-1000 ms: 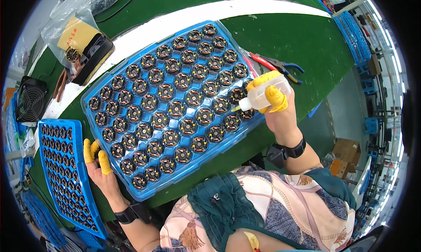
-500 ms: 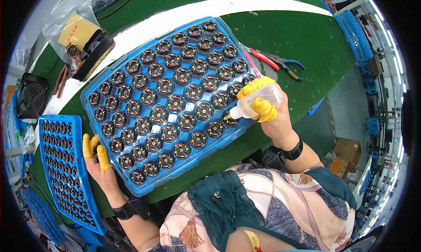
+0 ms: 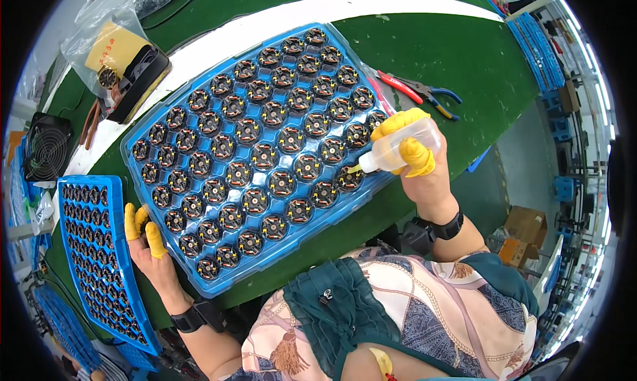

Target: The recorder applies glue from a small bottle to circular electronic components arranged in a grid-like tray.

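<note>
A clear squeeze bottle with a white cap and a thin yellowish tip is in my right hand, which wears yellow finger covers. The tip points down and left at a small round motor part near the right edge of a blue tray. Rows of similar black round parts with copper-coloured centres and red and yellow bits fill this tray. Beside the tray's lower left edge, my left hand rests with its yellow-covered fingers apart. Whether its fingertips press on the rim I cannot tell.
A second blue tray of similar parts stands at the left. Pliers with red grips and a blue-handled pair lie beyond the tray on the green table. A black fan and a dark box are further left.
My right hand has shifted right and slightly down with the bottle, drawing the tip a little right and up at the tray's right edge. The left hand is nearly still.
</note>
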A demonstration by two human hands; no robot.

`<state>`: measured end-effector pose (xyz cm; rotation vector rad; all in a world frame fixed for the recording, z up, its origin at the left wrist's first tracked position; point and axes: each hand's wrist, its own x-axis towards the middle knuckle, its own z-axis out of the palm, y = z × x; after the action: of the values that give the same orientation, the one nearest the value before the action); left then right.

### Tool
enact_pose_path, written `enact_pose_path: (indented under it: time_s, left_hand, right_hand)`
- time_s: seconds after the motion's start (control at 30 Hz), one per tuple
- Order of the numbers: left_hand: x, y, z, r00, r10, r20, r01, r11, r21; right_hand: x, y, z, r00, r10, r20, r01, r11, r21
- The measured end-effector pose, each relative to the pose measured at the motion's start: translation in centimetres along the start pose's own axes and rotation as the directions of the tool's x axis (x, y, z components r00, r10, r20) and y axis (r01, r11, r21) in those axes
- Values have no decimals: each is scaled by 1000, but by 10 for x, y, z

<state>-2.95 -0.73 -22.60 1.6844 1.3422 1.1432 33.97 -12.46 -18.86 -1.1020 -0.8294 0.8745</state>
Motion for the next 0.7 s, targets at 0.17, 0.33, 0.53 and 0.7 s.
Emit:
enact_pose_path:
  time_s: [0.17,0.33,0.53,0.7]
  left_hand:
    - [0,-1,-1,998,52,28,-55,991,122]
    - [0,-2,-1,1000,-1,20,0,997,73]
    - [-1,0,-1,1000,9,17,-10,995,100]
    - [-1,-1,2,1000,1,22,-3,995,97]
  right_hand:
    - [2,-5,-15,991,-75,-114,78,997,18]
    - [-1,-7,-30,984,-94,-154,95,995,0]
    - [-2,-6,-38,975,-118,-191,113,993,-35]
    - [-4,-6,-41,976,-116,-185,104,992,-74]
